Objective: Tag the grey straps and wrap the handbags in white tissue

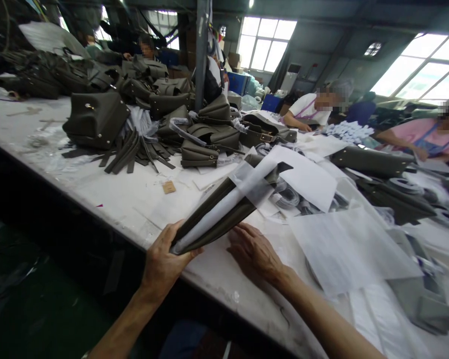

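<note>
My left hand (166, 257) grips the near end of a flat, folded dark olive bag (213, 214), thumb on one side and fingers on the other. The bag is tilted, its far end raised toward the right. A white strip runs down its middle, and a translucent wrap (252, 182) goes around the far part. My right hand (256, 249) is just below and to the right of the bag, low over the table. Its fingers are stretched out and hold nothing that I can see; some fingertips are hidden beside the bag.
Olive bags (95, 119) and loose straps (129, 154) are heaped across the white table (134, 204). White sheets (355, 244) and rolled wrapped straps (286, 194) lie to the right. Two people (310, 109) work across the table. A grey post (201, 55) rises behind the bags.
</note>
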Demonstrator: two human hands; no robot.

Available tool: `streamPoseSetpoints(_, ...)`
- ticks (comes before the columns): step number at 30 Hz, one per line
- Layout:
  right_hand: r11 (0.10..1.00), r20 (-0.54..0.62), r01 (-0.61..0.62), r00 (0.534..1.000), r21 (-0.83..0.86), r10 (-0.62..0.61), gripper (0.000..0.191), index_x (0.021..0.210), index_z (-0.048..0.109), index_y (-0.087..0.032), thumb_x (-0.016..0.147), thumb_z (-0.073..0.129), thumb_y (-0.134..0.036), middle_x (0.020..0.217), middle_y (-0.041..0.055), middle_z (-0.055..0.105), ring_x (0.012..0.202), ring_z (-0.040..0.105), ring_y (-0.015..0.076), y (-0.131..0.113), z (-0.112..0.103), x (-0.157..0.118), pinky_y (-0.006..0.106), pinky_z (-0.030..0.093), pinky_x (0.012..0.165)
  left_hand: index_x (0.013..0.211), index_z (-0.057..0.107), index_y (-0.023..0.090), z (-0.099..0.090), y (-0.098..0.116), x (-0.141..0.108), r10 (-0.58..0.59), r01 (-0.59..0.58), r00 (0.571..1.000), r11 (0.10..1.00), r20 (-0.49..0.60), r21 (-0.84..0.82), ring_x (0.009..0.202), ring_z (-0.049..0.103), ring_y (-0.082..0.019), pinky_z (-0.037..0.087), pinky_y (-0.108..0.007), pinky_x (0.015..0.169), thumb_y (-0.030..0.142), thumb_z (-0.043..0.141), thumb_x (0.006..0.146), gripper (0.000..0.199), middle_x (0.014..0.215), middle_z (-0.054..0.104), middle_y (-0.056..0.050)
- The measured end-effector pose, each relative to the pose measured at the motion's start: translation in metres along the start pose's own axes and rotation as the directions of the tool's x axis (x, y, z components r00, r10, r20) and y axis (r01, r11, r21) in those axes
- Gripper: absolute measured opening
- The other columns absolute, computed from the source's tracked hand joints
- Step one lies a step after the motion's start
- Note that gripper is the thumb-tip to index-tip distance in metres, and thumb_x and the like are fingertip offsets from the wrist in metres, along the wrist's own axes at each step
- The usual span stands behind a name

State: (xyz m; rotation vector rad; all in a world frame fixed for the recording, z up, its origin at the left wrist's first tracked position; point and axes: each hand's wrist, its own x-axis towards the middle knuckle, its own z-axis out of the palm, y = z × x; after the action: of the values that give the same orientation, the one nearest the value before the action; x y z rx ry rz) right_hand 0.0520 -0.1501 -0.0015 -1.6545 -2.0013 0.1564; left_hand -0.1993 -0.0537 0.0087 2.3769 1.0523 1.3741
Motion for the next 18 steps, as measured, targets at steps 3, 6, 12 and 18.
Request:
streamPoseSetpoints(3,0.997,-0.127,0.048,0.990,-0.066,-0.056,0.022,0.117,0.062,-0.023,0.096,0.053,-0.022,0.112,0.0099,0.070,0.103,0.065,0.0228,0.009,-0.011,-0.032,0.040,0.053,0.089,0.118,0.057,0.022,0.000,0.000,0.000,0.008,-0.008,1.000,1.000,-0.001,0.028,0.090,0.070,-0.023,0.058,-0.032,0.082,0.055,0.063,0.088,0.046,0.099,0.069,-0.005)
streamPoseSetpoints(6,0.989,-0.243,0.023,0.968,-0.149,-0.059,0.018,0.107,0.064,-0.026,0.094,0.055,-0.016,0.098,0.0064,0.071,0.093,0.066,0.0211,0.020,-0.026,-0.062,0.037,0.052,0.084,0.119,0.056,0.021,0.001,0.000,-0.001,0.003,-0.004,1.000,0.999,0.021,0.042,0.091,0.070,-0.023,0.058,-0.030,0.082,0.059,0.059,0.088,0.049,0.100,0.068,-0.005)
streamPoseSetpoints(12,0.812,-0.395,-0.404,0.888,-0.421,0.236,0.044,0.127,0.056,-0.016,0.092,0.055,-0.041,0.130,0.0194,0.059,0.118,0.055,0.0353,0.057,-0.048,-0.090,0.052,0.047,0.095,0.117,0.056,0.019,0.000,0.001,0.002,0.031,-0.032,0.999,0.999,0.035,0.031,0.088,0.069,-0.023,0.058,-0.031,0.082,0.060,0.058,0.089,0.050,0.099,0.068,-0.005)
streamPoseSetpoints(18,0.753,-0.200,-0.541,0.840,-0.374,0.504,0.032,0.107,0.068,-0.020,0.091,0.049,-0.039,0.096,0.0096,0.074,0.091,0.067,0.0292,0.068,-0.076,-0.090,0.044,0.051,0.081,0.118,0.056,0.019,0.001,0.001,0.001,0.034,-0.035,0.999,0.999,0.043,0.024,0.090,0.070,-0.023,0.057,-0.031,0.083,0.060,0.061,0.087,0.052,0.100,0.068,-0.006)
